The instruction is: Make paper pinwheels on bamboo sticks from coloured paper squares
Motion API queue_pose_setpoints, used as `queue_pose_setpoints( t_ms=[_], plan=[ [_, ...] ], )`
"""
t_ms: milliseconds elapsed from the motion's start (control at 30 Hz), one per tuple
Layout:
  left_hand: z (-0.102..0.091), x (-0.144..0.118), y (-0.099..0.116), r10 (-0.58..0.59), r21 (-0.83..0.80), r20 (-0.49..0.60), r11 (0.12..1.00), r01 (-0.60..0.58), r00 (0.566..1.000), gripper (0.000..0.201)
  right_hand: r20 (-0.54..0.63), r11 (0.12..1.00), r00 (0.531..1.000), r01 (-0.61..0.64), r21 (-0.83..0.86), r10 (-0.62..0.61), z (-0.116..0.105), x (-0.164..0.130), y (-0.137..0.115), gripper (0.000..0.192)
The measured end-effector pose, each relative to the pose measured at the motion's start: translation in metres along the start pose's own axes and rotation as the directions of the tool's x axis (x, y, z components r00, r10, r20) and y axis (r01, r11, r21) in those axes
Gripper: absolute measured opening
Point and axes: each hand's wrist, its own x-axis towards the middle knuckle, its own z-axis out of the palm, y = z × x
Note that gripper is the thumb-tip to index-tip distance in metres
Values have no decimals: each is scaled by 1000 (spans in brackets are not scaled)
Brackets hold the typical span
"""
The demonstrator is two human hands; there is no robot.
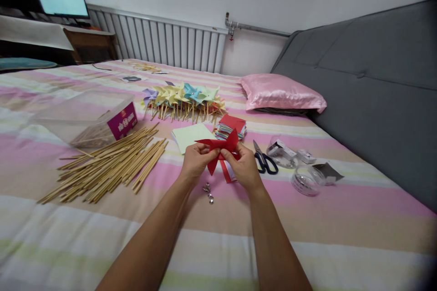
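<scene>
Between my two hands is a red paper pinwheel (229,141), its pointed blades spread out and its centre covered by both thumbs. My left hand (198,160) pinches it from the left, and my right hand (244,166) grips it from the right. Just below lie several small shiny metal pins (208,193) on the striped bedsheet. Partly hidden under my hands are paper pieces with a red strip (225,172). Behind them sit a pale green paper stack (193,136) and a stack of coloured squares (232,126). Dark-handled scissors (265,160) rest right of my right hand.
Wooden sticks (109,168) spread at the left beside a clear plastic box (82,113). Finished pinwheels (184,95) lie in a row farther back. Round clear containers (306,182) and small boxes are at the right, with a pink pillow (282,93) by the grey headboard (368,68).
</scene>
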Motion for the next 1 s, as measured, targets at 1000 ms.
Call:
queue_pose_setpoints(
  t_ms=[1000],
  plan=[
    [-7, -2, 2, 9, 6, 119, 1000, -10, 993, 23, 109, 956, 988, -136, 261, 110, -4, -1, 3, 26]
  ],
)
